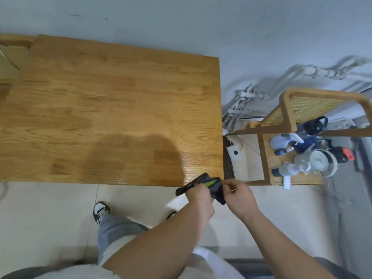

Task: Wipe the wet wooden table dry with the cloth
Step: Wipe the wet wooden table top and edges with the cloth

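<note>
— What's at the far left?
— A light wooden chair with a woven cane back [10, 57]. It stands at the left end of the broad honey-coloured wooden table [112, 109] and is cut off by the frame edge. Below the table's near edge, a white-and-black sneaker [101, 210] stands on the pale floor [50, 208].
— And the hands?
— Both are close together at the table's near right corner. The left hand [198, 196] has its fingers curled round a dark folded cloth with a lime-green stripe [211, 183]. The right hand [238, 195] pinches the cloth's other end between thumb and fingertips. The cloth is over that corner; I cannot tell whether it touches the wood.
— Anything hard to read?
— The left hand hides part of the cloth, and blur smears the rest. A glossy patch [128, 179] along the table's near edge may be water. Right of the table, a second cane-backed wooden chair [302, 117] carries a blurred huddle of spray bottles [287, 170].
</note>
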Tool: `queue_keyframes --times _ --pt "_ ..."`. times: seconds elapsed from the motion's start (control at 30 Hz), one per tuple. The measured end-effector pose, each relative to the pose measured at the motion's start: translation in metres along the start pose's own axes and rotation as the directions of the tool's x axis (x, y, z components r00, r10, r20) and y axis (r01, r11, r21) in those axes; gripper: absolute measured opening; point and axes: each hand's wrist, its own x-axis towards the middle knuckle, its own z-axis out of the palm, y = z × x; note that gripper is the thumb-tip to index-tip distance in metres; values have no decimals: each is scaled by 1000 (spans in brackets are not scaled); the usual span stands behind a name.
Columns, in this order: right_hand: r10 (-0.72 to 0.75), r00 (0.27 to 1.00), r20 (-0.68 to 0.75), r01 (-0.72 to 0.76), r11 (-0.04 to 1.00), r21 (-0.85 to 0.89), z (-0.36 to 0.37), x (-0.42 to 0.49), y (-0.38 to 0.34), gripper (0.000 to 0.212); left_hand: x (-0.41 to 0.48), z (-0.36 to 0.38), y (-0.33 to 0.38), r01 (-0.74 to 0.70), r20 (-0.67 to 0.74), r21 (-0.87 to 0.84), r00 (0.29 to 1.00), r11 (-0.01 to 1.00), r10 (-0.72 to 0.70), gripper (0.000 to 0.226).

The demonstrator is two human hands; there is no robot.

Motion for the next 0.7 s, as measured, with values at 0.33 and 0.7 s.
queue_keyframes --times 0.33,0.7 --pt "-37 995 -92 24 990 -142 -3 13 -46 17 -11 -20 16 69 206 -193 978 979 -29 26" --pt "-173 877 449 296 929 -220 138 5 -251 15 47 -195 154 -43 -165 -368 986 929 -20 21"
